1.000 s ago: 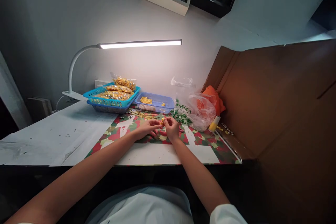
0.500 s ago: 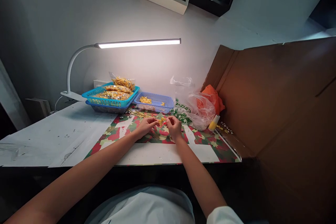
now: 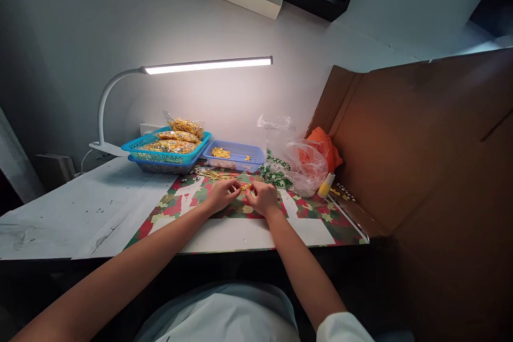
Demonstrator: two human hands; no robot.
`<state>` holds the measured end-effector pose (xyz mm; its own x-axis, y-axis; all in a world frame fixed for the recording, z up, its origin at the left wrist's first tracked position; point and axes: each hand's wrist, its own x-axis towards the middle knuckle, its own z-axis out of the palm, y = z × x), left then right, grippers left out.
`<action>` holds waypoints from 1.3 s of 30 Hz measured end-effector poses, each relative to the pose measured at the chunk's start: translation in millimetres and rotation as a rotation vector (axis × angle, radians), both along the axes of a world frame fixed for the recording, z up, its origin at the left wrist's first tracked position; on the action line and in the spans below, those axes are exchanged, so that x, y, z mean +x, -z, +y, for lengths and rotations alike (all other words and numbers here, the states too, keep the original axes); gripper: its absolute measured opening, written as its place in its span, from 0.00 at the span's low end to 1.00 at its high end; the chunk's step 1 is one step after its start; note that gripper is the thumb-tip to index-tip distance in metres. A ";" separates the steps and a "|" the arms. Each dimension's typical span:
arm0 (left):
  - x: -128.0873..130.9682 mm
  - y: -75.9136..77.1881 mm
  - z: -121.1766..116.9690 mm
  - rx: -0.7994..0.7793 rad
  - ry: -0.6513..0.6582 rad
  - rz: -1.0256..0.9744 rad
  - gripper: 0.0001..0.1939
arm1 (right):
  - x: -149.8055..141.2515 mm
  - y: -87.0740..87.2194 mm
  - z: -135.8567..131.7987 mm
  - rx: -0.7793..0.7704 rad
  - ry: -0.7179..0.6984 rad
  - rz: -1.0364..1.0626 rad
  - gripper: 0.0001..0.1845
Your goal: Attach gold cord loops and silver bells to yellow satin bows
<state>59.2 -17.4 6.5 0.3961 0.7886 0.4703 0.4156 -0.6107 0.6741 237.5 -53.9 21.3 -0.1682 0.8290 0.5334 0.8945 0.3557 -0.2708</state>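
Between the fingertips of my two hands is a small gold-yellow ribbon piece (image 3: 245,187), held just above the patterned paper (image 3: 176,203). My left hand (image 3: 220,195) pinches its left end with thumb and fingers. At its right end my right hand (image 3: 262,196) is closed, with the fingers bent over it, so its exact shape is partly hidden. Just behind my left hand lie thin gold strips (image 3: 214,174) in a loose bunch. A blue-purple basket (image 3: 256,163) beyond my hands holds small yellow pieces (image 3: 220,153).
At the back left, a turquoise basket (image 3: 180,158) full of bagged gold pieces sits on a darker one. A lamp (image 3: 208,65) reaches over the table. Plastic bags (image 3: 308,168) and a yellow-and-white bottle (image 3: 326,185) stand right, beside a tall cardboard sheet (image 3: 420,144).
The right hand has turned and its fingers have curled further over the ribbon piece, which shows less now. Both hands stay close together. The whole view has shifted slightly.
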 end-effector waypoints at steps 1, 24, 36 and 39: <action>0.1 0.2 0.0 0.022 0.002 0.008 0.10 | -0.6 0.3 0.2 -0.015 0.005 -0.025 0.09; 4.0 0.9 4.9 -0.109 0.042 -0.150 0.12 | 3.0 28.9 29.3 -0.048 -0.174 0.361 0.15; 11.1 -0.3 -13.4 0.299 -0.057 -0.111 0.13 | -2.2 31.6 20.7 0.043 -0.229 0.444 0.13; 9.7 0.8 -9.8 0.326 -0.100 -0.093 0.13 | -3.9 31.9 20.1 0.039 -0.235 0.421 0.13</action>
<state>68.9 -27.2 5.7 0.2681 0.6241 0.7339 0.4304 -0.7592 0.4883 233.6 -33.8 -10.6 -0.1116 0.7726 0.6251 0.6041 0.5522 -0.5746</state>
